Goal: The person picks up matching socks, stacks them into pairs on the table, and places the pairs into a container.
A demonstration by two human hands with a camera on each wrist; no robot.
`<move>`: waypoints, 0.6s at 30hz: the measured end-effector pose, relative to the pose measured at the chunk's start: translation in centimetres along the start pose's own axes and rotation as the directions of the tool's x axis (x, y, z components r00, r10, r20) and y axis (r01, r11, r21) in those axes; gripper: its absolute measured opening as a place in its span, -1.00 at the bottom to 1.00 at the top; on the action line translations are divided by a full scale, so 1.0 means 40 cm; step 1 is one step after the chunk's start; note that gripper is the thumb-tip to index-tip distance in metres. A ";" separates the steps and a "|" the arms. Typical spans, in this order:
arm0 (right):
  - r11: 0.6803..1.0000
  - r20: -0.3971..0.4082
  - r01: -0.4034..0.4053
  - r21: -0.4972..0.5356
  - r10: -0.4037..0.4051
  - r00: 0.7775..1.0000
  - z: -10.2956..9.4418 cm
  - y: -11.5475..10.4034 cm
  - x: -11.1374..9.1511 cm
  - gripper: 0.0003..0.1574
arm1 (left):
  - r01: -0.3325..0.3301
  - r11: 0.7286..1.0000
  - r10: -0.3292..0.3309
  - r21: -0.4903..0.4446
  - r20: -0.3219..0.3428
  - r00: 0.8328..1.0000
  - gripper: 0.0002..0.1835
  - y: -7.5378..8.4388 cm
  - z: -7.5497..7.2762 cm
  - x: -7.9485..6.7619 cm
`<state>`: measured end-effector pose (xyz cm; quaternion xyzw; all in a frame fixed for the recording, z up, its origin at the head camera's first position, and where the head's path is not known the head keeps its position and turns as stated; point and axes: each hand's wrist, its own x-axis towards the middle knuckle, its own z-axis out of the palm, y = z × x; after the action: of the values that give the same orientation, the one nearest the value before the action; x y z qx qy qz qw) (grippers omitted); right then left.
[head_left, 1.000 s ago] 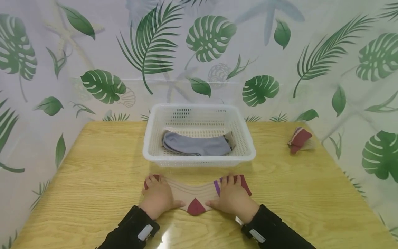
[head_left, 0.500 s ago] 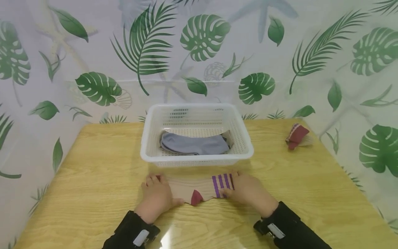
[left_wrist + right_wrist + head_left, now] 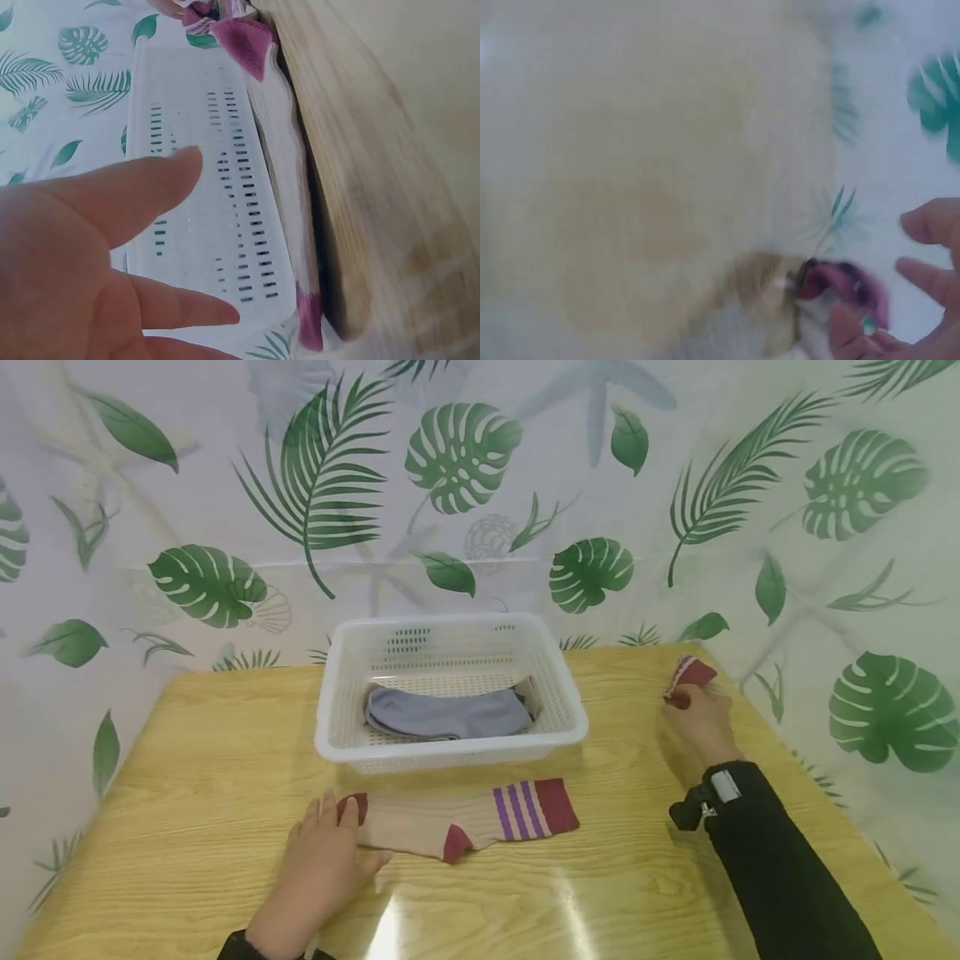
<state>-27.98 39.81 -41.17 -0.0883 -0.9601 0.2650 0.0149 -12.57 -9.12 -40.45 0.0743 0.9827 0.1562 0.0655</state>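
A beige sock (image 3: 420, 822) with maroon toe, heel and cuff and purple stripes lies flat on the table in the head view. My left hand (image 3: 322, 856) is at its toe end, fingers extended and thumb apart; the left wrist view shows this hand (image 3: 82, 262) holding nothing. At the far right, my right hand (image 3: 701, 718) reaches a crumpled maroon and beige sock (image 3: 696, 672), partly covering it. In the blurred right wrist view, the fingers are spread around this sock (image 3: 836, 277), and at least one fingertip overlaps it.
A white perforated plastic basket (image 3: 450, 750) stands behind the flat sock. Folded grey socks (image 3: 450, 714) lie inside it, with darker and beige fabric beneath. The wooden table (image 3: 225, 760) meets a leaf-patterned wall covering (image 3: 300, 485) at the back and right.
My right hand has left the cuff of the flat sock and moved right and away to the crumpled sock. My left hand has drawn slightly left and nearer. The head view has shifted right.
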 end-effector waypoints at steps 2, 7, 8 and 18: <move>0.998 -0.030 -0.034 0.061 0.036 0.999 -0.010 0.024 0.034 -0.28 | 0.001 1.000 -0.001 -0.002 0.010 1.000 -0.15 -0.009 -0.002 -0.006; 0.994 0.102 -0.059 0.095 0.049 0.994 -0.025 0.049 0.060 -0.09 | -0.006 1.000 0.007 -0.015 0.060 0.998 -0.20 -0.025 0.008 -0.013; 0.994 0.138 -0.056 0.098 0.042 0.990 -0.025 0.047 0.060 -0.07 | -0.008 1.000 0.009 -0.016 0.063 0.998 -0.20 -0.027 0.009 -0.014; 0.994 0.093 0.006 0.109 -0.016 0.996 -0.005 -0.008 0.015 -0.27 | -0.037 0.999 0.038 -0.020 0.057 0.998 -0.21 -0.037 0.017 -0.014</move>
<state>-28.61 39.77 -40.84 -0.0697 -0.9443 0.3207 -0.0239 -12.12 -10.40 -41.50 0.0963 0.9774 0.1647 0.0913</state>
